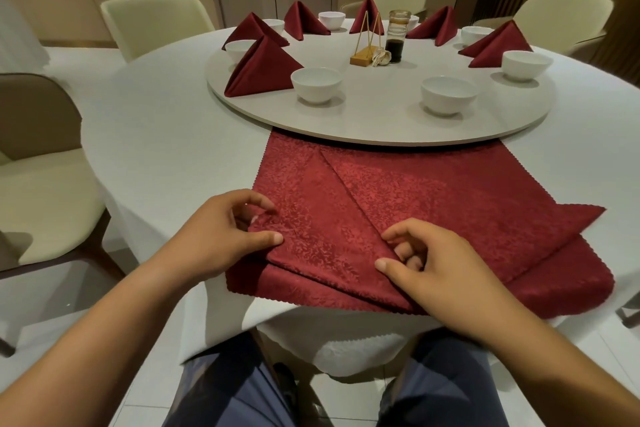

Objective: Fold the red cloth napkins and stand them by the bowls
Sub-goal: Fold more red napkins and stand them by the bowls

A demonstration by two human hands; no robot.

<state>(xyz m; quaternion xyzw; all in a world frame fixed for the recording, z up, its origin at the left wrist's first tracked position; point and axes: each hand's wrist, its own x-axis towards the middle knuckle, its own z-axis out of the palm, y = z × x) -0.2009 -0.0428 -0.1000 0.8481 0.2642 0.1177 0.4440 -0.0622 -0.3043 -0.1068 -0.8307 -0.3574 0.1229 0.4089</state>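
**Both hands on a half-folded red napkin at the table's near edge**

The red napkin (450, 191) lies flat on the white tablecloth (166, 135) right in front of the person. Its far edge runs under the rim of the round turntable (381, 128) and its near edge hangs just over the table edge. One flap is folded over on a diagonal, and a pointed corner sticks out to the right.

The left hand (221, 232) pinches the left corner of the folded flap between thumb and curled fingers. The right hand (436, 270) grips the flap's lower point, with the thumb on top and the fingers curled at the fold. The hands are apart, one at each end of the flap's near edge.

On the turntable a folded napkin (263, 69) stands as a pyramid just beside a white bowl (317, 83). A second bowl (448, 94) sits to the right of it. More standing napkins (304, 21) and bowls (526, 64) ring the far rim.

Near the middle are a glass jar (398, 38) of dark liquid and a wooden stand (363, 57) with thin gold rods. Cream chairs (156, 21) surround the table.
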